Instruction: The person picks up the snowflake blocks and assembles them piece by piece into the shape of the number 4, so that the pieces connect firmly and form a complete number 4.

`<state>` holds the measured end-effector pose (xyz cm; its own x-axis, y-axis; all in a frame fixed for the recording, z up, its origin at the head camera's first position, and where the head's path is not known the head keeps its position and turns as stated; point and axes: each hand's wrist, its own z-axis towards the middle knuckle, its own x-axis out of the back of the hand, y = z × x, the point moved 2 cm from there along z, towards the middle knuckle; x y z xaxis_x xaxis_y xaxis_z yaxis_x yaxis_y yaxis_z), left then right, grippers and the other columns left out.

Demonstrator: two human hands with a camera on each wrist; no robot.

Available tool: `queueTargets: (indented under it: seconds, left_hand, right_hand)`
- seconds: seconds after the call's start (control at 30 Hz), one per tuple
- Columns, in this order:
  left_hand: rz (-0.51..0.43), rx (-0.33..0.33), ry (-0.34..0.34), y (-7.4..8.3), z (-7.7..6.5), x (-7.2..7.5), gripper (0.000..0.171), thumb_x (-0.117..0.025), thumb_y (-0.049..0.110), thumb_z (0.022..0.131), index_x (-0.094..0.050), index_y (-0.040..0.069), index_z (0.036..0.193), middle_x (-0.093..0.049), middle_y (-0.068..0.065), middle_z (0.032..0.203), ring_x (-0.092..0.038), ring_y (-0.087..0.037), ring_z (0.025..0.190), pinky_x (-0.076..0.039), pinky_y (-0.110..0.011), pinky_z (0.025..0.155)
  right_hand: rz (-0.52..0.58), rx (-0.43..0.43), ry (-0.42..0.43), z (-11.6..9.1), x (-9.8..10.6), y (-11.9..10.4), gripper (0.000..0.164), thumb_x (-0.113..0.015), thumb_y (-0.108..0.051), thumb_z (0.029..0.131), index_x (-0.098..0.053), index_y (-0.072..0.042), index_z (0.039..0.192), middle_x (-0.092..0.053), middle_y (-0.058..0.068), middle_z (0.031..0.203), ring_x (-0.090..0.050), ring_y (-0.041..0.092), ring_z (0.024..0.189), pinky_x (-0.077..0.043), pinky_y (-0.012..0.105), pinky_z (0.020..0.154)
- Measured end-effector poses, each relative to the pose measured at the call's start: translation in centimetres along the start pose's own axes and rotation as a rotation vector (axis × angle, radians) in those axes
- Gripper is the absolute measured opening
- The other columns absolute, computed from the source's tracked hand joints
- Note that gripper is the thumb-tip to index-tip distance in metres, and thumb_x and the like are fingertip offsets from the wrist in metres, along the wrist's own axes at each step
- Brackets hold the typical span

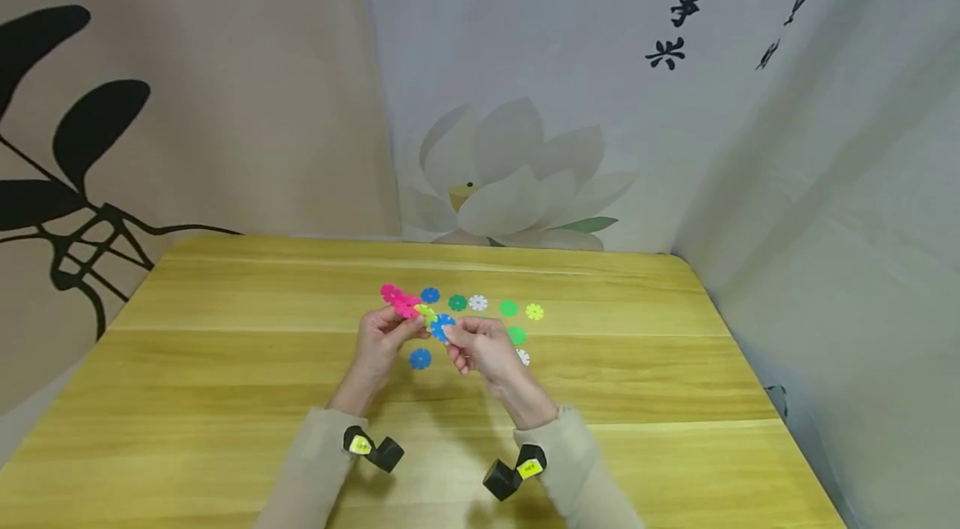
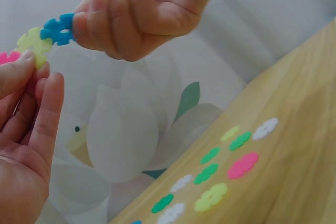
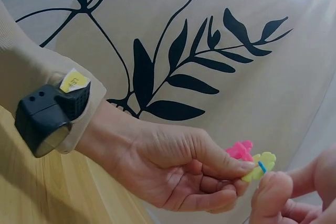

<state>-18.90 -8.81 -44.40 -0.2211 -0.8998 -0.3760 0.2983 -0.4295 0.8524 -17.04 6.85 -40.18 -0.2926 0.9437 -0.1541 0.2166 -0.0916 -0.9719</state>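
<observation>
The left sleeve (image 1: pixel 296 475) lies nearest the camera, a left camera (image 1: pixel 387 455) strapped over its cuff; if that block dips, it could knock the surface (image 1: pixel 187 396) and jar the work.

Above it, the left hand (image 1: pixel 378 339) pinches the yellow disc (image 2: pixel 32 44) between thumb and fingers, up in the air. The pink discs (image 1: pixel 406 305) are joined to it and jut out past the fingertips, so any twist at the yellow could lever them loose.

Below, a loose blue disc (image 1: pixel 421 358) lies between the wrists, where a lowered hand might sweep it aside.

The held blue disc (image 1: pixel 442 326) meets the yellow's edge — the right wrist view shows it edge-on, set across the yellow. Whether its slot is fully seated cannot be told. A crooked push would likely skip off or bend a petal; with the thumb so near the joint, a slip might also nip it.

The right hand (image 1: pixel 482 348) pinches that blue by its rim, fingers curled. This is a small hold — too much force could shoot the disc free.

Farther right, a green disc (image 1: pixel 516 335) and a white disc (image 1: pixel 522 356) lie close by the right hand in the head view; a dropped disc could scatter them.
</observation>
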Motion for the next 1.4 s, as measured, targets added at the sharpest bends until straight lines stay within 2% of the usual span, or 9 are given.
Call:
queueTargets:
  seconds: [0.17, 0.37, 0.5, 0.7, 0.8, 0.87, 1.0, 1.13, 1.4]
  left_hand:
    - [-0.066, 0.015, 0.028, -0.2, -0.4, -0.3, 0.033, -0.053, -0.008, 0.09, -0.07, 0.02, 0.086, -0.067, 0.006, 0.082, -0.064, -0.005, 0.073, -0.056, -0.021, 0.072]
    - [0.057, -0.046, 0.067, 0.1, -0.7, -0.5, 0.041, -0.053, -0.016, 0.084, -0.07, 0.021, 0.082, -0.068, 0.007, 0.076, -0.064, -0.005, 0.066, -0.056, -0.021, 0.066]
    - [0.08, -0.054, 0.065, 0.4, -0.6, -0.9, 0.042, -0.054, -0.017, 0.083, -0.07, 0.022, 0.08, -0.067, 0.007, 0.074, -0.063, -0.006, 0.064, -0.056, -0.02, 0.063]
    - [0.065, -0.057, 0.074, 0.8, -0.6, -1.4, 0.042, -0.053, -0.017, 0.083, -0.07, 0.021, 0.079, -0.067, 0.006, 0.073, -0.063, -0.008, 0.064, -0.057, -0.021, 0.064]
    - [0.064, -0.061, 0.07, 1.0, -0.6, -1.7, 0.04, -0.053, -0.016, 0.083, -0.07, 0.02, 0.08, -0.068, 0.006, 0.074, -0.064, -0.007, 0.065, -0.057, -0.021, 0.064]
    - [0.059, -0.073, 0.061, 1.1, -0.5, -1.8, 0.04, -0.053, -0.016, 0.083, -0.07, 0.02, 0.081, -0.068, 0.006, 0.075, -0.063, -0.007, 0.065, -0.056, -0.021, 0.064]
    - [0.054, -0.103, 0.053, 1.2, -0.6, -2.0, 0.042, -0.052, -0.017, 0.084, -0.07, 0.021, 0.083, -0.068, 0.007, 0.077, -0.063, -0.005, 0.066, -0.056, -0.02, 0.064]
    - [0.057, -0.127, 0.054, 1.4, -0.7, -2.2, 0.044, -0.05, -0.018, 0.084, -0.07, 0.021, 0.083, -0.068, 0.008, 0.077, -0.063, -0.004, 0.067, -0.056, -0.02, 0.064]
    - [0.08, -0.096, 0.074, 1.6, -0.6, -2.4, 0.044, -0.051, -0.016, 0.086, -0.07, 0.023, 0.084, -0.068, 0.008, 0.077, -0.063, -0.004, 0.067, -0.056, -0.02, 0.065]
  right_hand:
    - [0.027, 0.003, 0.004, 0.1, -0.4, 0.4, 0.024, -0.057, -0.005, 0.091, -0.051, -0.009, 0.069, -0.051, -0.003, 0.059, -0.043, 0.005, 0.046, -0.036, 0.014, 0.042]
    - [-0.022, -0.021, -0.021, -0.1, 0.0, 0.4, 0.024, -0.054, -0.003, 0.091, -0.05, -0.008, 0.068, -0.049, -0.002, 0.057, -0.041, 0.005, 0.046, -0.032, 0.014, 0.041]
    - [-0.01, -0.029, -0.067, -0.1, 0.4, 0.3, 0.024, -0.052, -0.003, 0.092, -0.051, -0.009, 0.068, -0.05, -0.003, 0.057, -0.042, 0.004, 0.046, -0.032, 0.014, 0.041]
    - [0.174, -0.076, -0.152, -0.1, 0.7, 0.8, 0.024, -0.047, -0.004, 0.095, -0.055, -0.011, 0.074, -0.054, -0.005, 0.061, -0.045, 0.002, 0.049, -0.033, 0.011, 0.043]
    - [0.272, -0.082, -0.166, -0.2, 0.5, 1.1, 0.024, -0.045, -0.003, 0.096, -0.056, -0.012, 0.076, -0.054, -0.005, 0.062, -0.045, 0.002, 0.051, -0.035, 0.01, 0.044]
    - [0.294, -0.061, -0.157, -0.4, 0.3, 1.1, 0.025, -0.045, -0.003, 0.096, -0.057, -0.012, 0.076, -0.055, -0.005, 0.062, -0.046, 0.002, 0.051, -0.035, 0.01, 0.044]
    - [0.204, 0.005, -0.094, -0.9, 0.0, 0.6, 0.025, -0.048, -0.002, 0.094, -0.055, -0.012, 0.072, -0.053, -0.005, 0.059, -0.044, 0.002, 0.047, -0.034, 0.011, 0.041]
    - [0.076, 0.022, -0.041, -1.0, -0.2, -0.3, 0.024, -0.052, -0.003, 0.093, -0.052, -0.01, 0.069, -0.051, -0.004, 0.057, -0.042, 0.003, 0.045, -0.031, 0.013, 0.039]
    - [0.037, 0.002, -0.05, -0.9, 0.0, -0.9, 0.025, -0.051, -0.004, 0.094, -0.051, -0.009, 0.07, -0.051, -0.003, 0.058, -0.042, 0.005, 0.046, -0.033, 0.014, 0.04]
